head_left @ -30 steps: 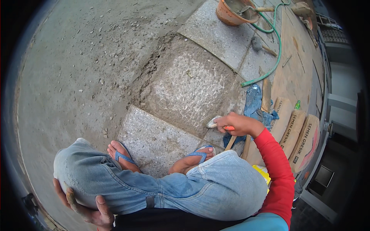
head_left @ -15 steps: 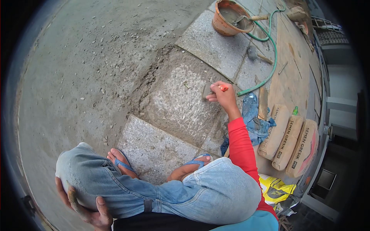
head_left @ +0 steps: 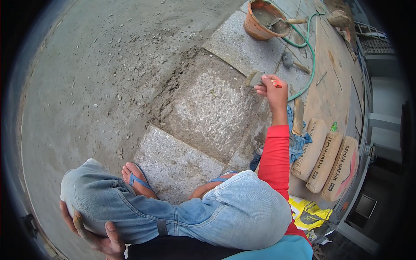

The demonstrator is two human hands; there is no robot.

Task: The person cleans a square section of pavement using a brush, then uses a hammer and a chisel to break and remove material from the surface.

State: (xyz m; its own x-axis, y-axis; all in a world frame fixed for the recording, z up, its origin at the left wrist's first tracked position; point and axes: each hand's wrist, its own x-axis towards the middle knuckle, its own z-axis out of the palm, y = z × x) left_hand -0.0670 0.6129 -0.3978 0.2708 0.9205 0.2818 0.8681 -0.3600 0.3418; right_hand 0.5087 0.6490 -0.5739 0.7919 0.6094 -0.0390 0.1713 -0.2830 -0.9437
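A flat paintbrush (head_left: 256, 78) with a red handle is pinched in my right hand (head_left: 274, 88). Its bristles are at the edge of a stone paving slab (head_left: 250, 50), beside a square recessed patch of rough, pale mortar (head_left: 212, 106); I cannot tell whether they touch. My left hand (head_left: 99, 236) rests against my bent left knee, fingers spread around the denim and holding nothing; grey residue coats one finger. My feet stand on another speckled slab (head_left: 173, 167), just on the near side of the patch.
An orange bucket (head_left: 255, 31) of grey slurry holds a long-handled scoop. A mallet (head_left: 287, 60) and green hose (head_left: 313, 69) lie to its right. Nearer are a wood block (head_left: 298, 116), blue cloth (head_left: 297, 145), paper cement sacks (head_left: 328, 162) and a yellow bag (head_left: 308, 213). Rubble-strewn ground (head_left: 99, 86) spreads left.
My right hand has moved up and to the right with the paintbrush, from the patch's right side to the far slab's edge. My left hand has stayed on the knee.
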